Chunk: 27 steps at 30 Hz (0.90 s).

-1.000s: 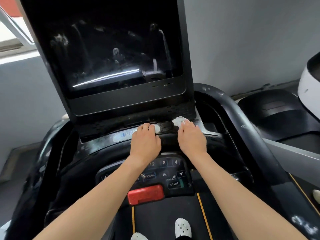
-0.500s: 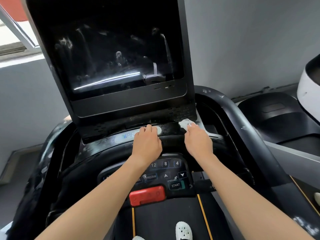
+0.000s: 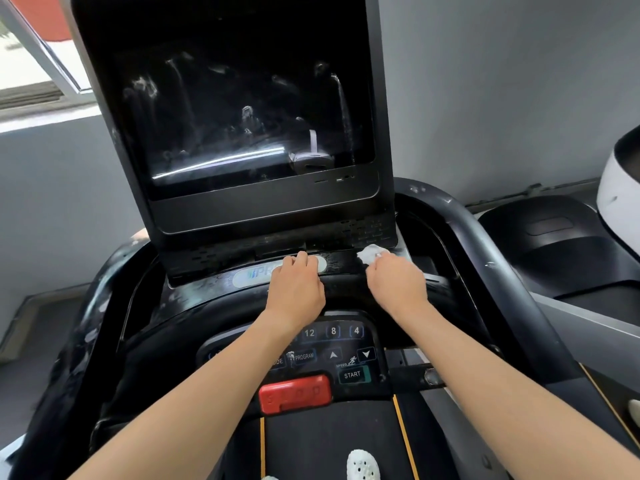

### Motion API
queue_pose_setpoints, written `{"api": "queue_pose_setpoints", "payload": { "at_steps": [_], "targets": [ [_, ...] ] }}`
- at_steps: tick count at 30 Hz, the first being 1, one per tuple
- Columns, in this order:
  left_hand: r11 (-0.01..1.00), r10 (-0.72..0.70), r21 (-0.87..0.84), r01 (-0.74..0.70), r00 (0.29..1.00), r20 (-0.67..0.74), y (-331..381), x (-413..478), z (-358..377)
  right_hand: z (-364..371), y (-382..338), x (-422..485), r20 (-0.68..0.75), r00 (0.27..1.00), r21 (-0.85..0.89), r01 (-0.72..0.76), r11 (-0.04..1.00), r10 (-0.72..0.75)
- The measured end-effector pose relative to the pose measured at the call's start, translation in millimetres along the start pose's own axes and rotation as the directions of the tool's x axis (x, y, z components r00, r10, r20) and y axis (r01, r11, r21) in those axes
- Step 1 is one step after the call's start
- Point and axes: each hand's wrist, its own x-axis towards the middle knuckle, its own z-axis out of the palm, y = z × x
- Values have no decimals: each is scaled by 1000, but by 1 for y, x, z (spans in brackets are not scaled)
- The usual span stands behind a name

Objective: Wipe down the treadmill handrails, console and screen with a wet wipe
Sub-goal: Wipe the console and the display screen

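Observation:
The black treadmill console (image 3: 194, 292) fills the middle of the view, with a dark streaked screen (image 3: 242, 112) rising above it. My right hand (image 3: 396, 284) holds a crumpled white wet wipe (image 3: 370, 253) against the shelf under the screen's right corner. My left hand (image 3: 296, 289) rests palm down on the console ledge, its fingers lying over a white logo badge (image 3: 252, 276). The right handrail (image 3: 485, 258) curves away beside my right hand. Wet smears show on the left handrail (image 3: 93, 327).
A button panel (image 3: 332, 344) with a red stop key (image 3: 294, 393) sits below my wrists. The belt (image 3: 322, 445) and a white shoe (image 3: 363, 465) are at the bottom. Another machine (image 3: 554, 244) stands to the right, and a grey wall is behind.
My right hand has slid the wipe rightward along the shelf under the screen. My left hand has stayed on the console ledge.

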Motion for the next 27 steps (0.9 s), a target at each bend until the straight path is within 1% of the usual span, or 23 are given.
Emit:
{"api": "queue_pose_setpoints", "payload": {
  "at_steps": [1,2,3,4,7,9,11,13,16,17,19,21,23,24,26,27],
  "targets": [
    [1000,-2,-3,2,1000,0,0,0,1,-3,-1,1,16,998,-5,-54,999,54],
    [1000,-5,-6,5,1000,-4,1,0,1,-4,-5,2,17,997,13,-74,997,74],
    [1000,-9,-7,9,1000,-8,1,1,1,-5,-12,2,8,998,49,-62,997,61],
    [1000,-11,-7,11,1000,-10,2,1,1,-3,-20,1,-3,1000,89,-19,996,20],
    [1000,-1,10,1,1000,2,2,1,1,9,-42,-5,-51,981,143,191,971,-185],
    [1000,-11,14,11,1000,14,2,3,-1,16,-46,-5,-76,965,160,259,953,-249],
    [1000,-17,17,17,1000,23,2,4,-2,13,-42,-2,-58,958,177,288,941,-282],
    [1000,-15,4,15,1000,25,1,3,-3,7,-32,1,-35,965,200,261,944,-260],
    [999,-26,-27,27,999,21,-1,1,-3,7,-19,8,-37,989,141,145,979,-141],
    [999,-27,-30,28,999,19,-1,0,-3,9,-20,9,-50,995,158,95,983,-88],
    [999,-30,-35,31,999,23,0,0,-4,12,-30,9,-57,998,249,24,968,-10],
    [999,-32,-37,33,999,33,1,0,-5,20,-46,7,-79,996,323,62,944,-39],
    [999,-32,-39,34,998,48,0,0,-8,24,-56,2,-104,987,342,149,928,-120],
    [998,-34,-44,36,998,56,-1,0,-9,26,-56,2,-103,985,353,169,920,-141],
    [998,-39,-55,43,997,69,-4,0,-9,29,-48,6,-89,989,388,147,910,-121],
    [997,-43,-62,48,996,76,-5,-1,-10,31,-41,8,-78,994,415,99,904,-73]
  ]
}}
